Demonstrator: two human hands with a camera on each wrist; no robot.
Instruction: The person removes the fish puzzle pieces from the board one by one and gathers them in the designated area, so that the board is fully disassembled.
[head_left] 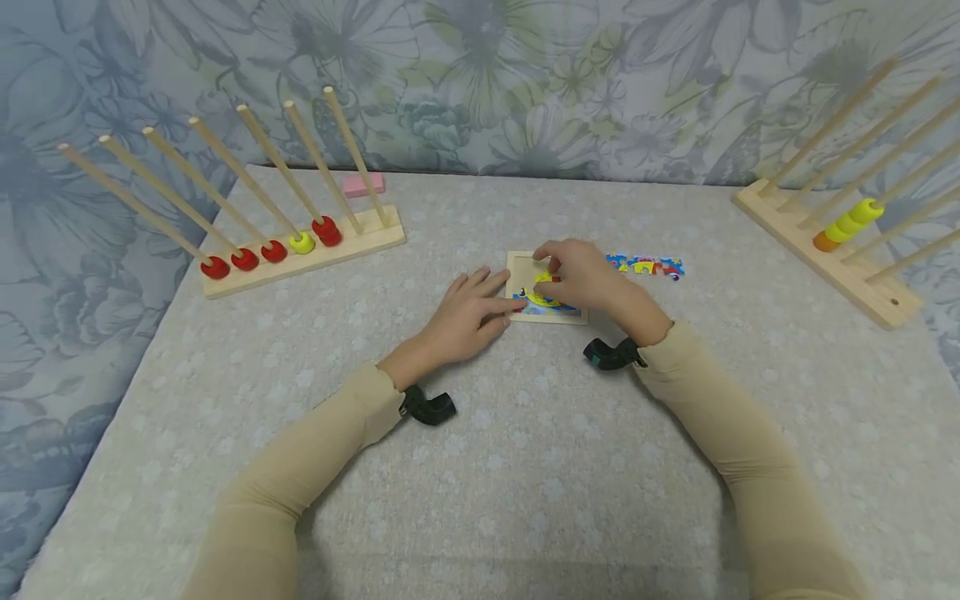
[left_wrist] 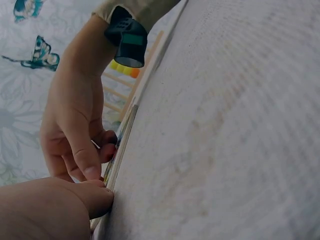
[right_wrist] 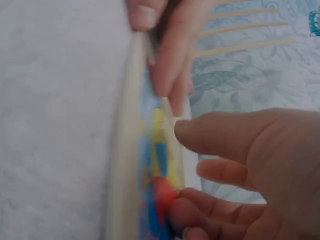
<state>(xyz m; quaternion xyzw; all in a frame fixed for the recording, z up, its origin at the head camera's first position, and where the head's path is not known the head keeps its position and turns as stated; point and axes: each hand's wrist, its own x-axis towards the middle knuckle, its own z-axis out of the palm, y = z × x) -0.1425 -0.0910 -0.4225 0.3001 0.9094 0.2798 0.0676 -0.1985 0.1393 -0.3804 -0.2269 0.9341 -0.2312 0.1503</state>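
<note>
Puzzle tray (head_left: pixel 551 320) lay between the middle of the worktop (head_left: pixel 480 492) and its far edge, presumably for comfortable reach. My left hand (head_left: pixel 467 318), fingers straight and spread, rested across the tray's left rim, apparently to steady it. My right hand (head_left: pixel 588 273) curled over the tray, fingertips touching a red part (right_wrist: pixel 163 196); I couldn't tell whether they pinched it. Loose pieces (head_left: pixel 647 266) sat just beside the tray, toward the right edge, likely kept handy.

The pale table (head_left: pixel 510 467) bears two bead stands (head_left: pixel 309 257) (head_left: pixel 843 265), a pink block (head_left: pixel 363 185), a puzzle tray (head_left: pixel 547 320) and puzzle pieces (head_left: pixel 645 266).
</note>
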